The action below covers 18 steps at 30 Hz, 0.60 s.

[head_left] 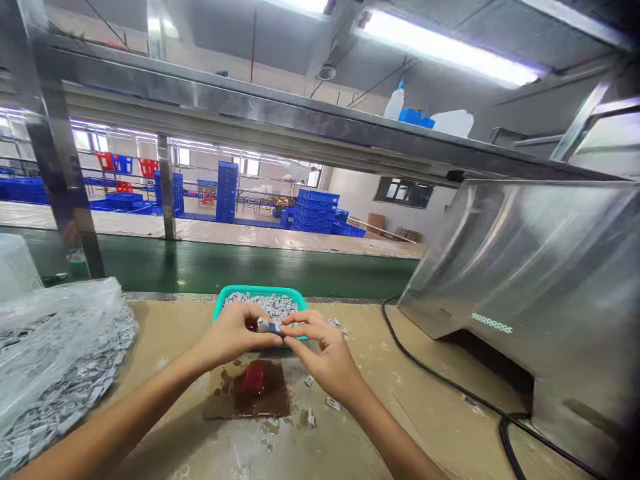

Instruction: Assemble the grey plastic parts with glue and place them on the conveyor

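Left of the teal plastic tray heaped with small white parts, a clear plastic bag of parts slumps; right of it stands a stainless steel housing, and a stained brown pad lies just before it. Over the tray's near rim, the left hand and right hand come together, clamped on a small white-and-blue plastic piece.

One left hand, one right hand, one teal tray on my feed.
I count one white-and-blue part pinched between the hands, about six loose white pieces on the bench, one red lump, one plastic bag.
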### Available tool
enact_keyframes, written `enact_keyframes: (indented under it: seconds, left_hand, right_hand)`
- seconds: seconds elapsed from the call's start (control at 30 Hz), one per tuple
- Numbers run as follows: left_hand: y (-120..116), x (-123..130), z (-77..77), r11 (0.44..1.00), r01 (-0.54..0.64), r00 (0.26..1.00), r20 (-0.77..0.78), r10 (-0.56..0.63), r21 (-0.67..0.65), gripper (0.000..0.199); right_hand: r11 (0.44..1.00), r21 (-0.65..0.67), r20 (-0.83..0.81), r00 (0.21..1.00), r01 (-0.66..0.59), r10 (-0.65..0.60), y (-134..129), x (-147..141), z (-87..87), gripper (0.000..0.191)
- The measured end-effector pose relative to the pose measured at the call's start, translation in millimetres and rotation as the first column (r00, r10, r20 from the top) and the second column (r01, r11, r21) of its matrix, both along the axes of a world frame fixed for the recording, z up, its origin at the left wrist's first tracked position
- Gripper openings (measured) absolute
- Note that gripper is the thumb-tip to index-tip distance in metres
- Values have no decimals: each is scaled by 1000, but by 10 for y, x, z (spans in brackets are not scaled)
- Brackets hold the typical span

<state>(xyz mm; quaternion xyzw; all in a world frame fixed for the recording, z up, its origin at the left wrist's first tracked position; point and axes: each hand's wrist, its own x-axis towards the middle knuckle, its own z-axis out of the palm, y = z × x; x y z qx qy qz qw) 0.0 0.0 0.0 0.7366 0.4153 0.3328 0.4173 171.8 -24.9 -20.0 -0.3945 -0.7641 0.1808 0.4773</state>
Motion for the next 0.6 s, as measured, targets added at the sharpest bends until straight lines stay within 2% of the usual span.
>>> enact_keyframes:
  seconds: [0.07, 0.13, 0.2, 0.23, 0.3, 0.37, 0.4, 0.47, 0.6]
  left_hand:
    - [8, 4, -13, 995, -25, 984, 173, 41, -97, 20]
    - [4, 38, -33, 974, -15, 921, 376, 101, -225, 23]
    - [-24, 106, -58, 925, 60, 761, 617, 200, -375, 23]
    - [-47, 143, -68, 894, 105, 676, 690, 257, -436, 21]
    - [-100, 204, -77, 827, 177, 559, 746, 361, -533, 19]
    - [-137, 230, -65, 774, 237, 490, 760, 427, -588, 14]
    - [-139, 229, -51, 761, 258, 471, 765, 439, -596, 12]
    - [-87, 202, -16, 795, 215, 495, 765, 411, -567, 12]
    - [277, 42, 32, 880, -37, 575, 709, 407, -474, 19]
  right_hand:
    - [999, -23, -62, 998, -23, 21, -2, -52, -10, 17]
    - [1000, 4, -80, 997, -11, 11, -4, -111, 4, 19]
    - [995, 87, -59, 998, 43, -38, 0, -177, 44, 16]
    - [987, 147, -31, 997, 69, -65, 8, -209, 68, 15]
    - [955, 282, 31, 994, 93, -106, 38, -265, 113, 15]
    - [907, 413, 85, 988, 81, -127, 84, -297, 139, 18]
    - [882, 465, 106, 985, 72, -136, 108, -300, 145, 19]
    - [848, 528, 155, 976, 48, -151, 150, -267, 142, 25]
    - [846, 529, 230, 948, 69, -221, 201, -20, 59, 42]
